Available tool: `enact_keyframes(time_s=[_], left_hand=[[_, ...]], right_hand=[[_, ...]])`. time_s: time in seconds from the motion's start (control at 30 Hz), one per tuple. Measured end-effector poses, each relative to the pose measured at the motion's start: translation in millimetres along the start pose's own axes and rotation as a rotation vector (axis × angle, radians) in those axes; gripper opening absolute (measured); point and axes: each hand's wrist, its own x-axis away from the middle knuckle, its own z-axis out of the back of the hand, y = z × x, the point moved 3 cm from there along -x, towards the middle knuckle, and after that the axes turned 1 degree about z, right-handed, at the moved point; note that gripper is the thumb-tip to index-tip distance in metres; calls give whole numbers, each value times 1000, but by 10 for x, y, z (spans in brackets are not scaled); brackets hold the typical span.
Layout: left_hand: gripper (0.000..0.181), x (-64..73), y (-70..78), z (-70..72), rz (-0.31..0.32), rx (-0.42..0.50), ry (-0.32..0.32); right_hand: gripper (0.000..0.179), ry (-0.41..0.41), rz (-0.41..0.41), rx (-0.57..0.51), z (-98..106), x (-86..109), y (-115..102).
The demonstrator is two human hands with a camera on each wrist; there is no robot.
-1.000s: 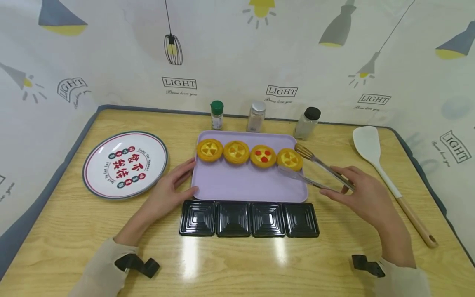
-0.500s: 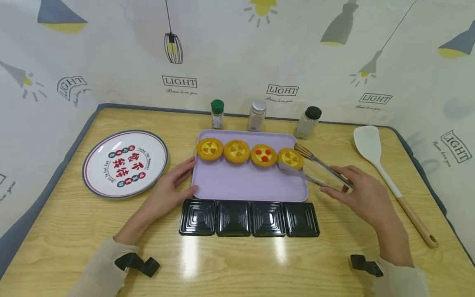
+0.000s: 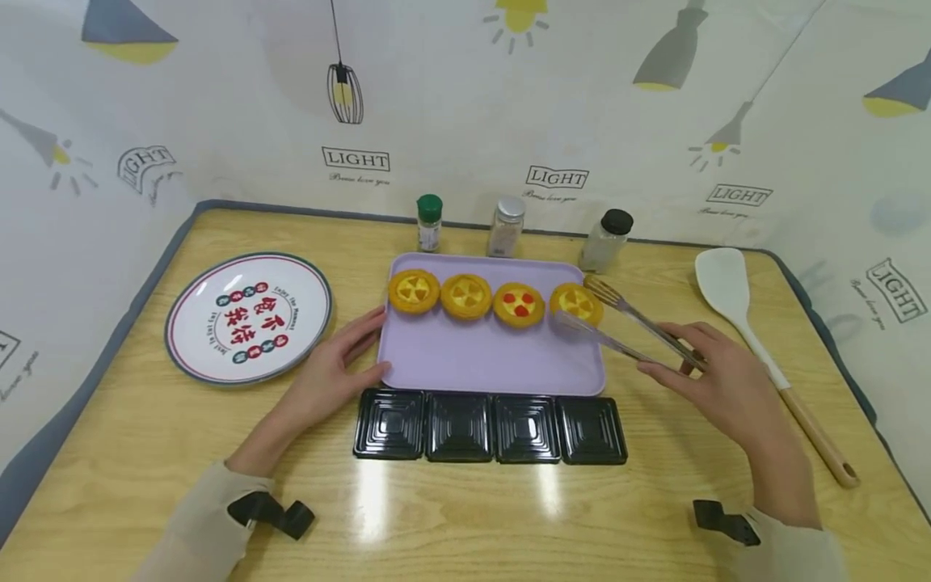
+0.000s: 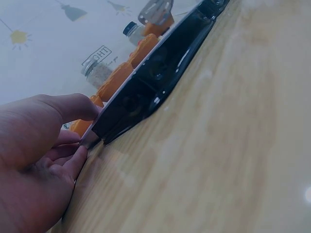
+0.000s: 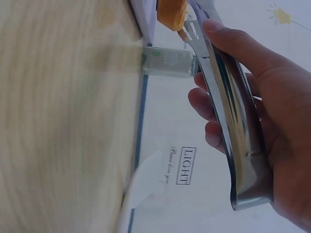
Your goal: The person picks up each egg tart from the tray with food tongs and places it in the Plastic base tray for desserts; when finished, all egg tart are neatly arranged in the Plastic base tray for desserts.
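Four egg tarts stand in a row on the lilac tray (image 3: 490, 360): a plain-topped first tart (image 3: 414, 292), a second tart (image 3: 466, 297), a third with red dots (image 3: 519, 305), and the rightmost tart (image 3: 578, 305). My right hand (image 3: 727, 380) holds metal tongs (image 5: 226, 97), thumb on one arm and fingers on the other. Their ends sit on either side of the rightmost tart. At the tray's left edge my left hand (image 3: 330, 376) grips the rim, thumb over it and fingers at its side in the left wrist view (image 4: 43, 141).
Black square dishes (image 3: 458, 427) line the tray's front edge. A printed white plate (image 3: 196, 339) lies left. Behind the tray stand green-capped (image 3: 429, 222), silver-capped (image 3: 505, 226) and black-capped (image 3: 605, 241) jars. A white spatula (image 3: 727, 287) with wooden handle lies right.
My right hand and the tongs have shifted slightly right and away from me. The rightmost tart has moved with them, widening its gap to the red-dotted tart. My left hand stays at the tray.
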Motion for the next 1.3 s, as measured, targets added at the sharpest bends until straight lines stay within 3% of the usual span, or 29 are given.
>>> enact_keyframes(time_s=[0.13,0.3,0.5,0.67,0.8,1.0,1.17,1.3], left_hand=[[69,-12,14,11,-25,-18,2],[68,-25,36,20,-48,-18,-4],[66,-44,29,18,-77,-14,-7],[66,-46,36,9,-66,-14,-3],[65,-24,24,10,-41,-6,0],[64,-16,25,12,-35,9,-3],[64,-22,27,11,-36,2,-3],[64,-17,16,10,-44,0,-4]], right_hand=[[56,66,31,-4,106,12,-135],[62,103,173,-86,89,-53,-600],[59,15,297,-190,-235,-89,-1264],[55,-65,377,-203,-479,-51,-1597],[53,-113,408,-179,-569,-29,-1688],[54,-189,378,-155,-626,-13,-1689],[56,-194,372,-134,-635,-13,-1680],[60,-156,348,-195,-551,-24,-1667]])
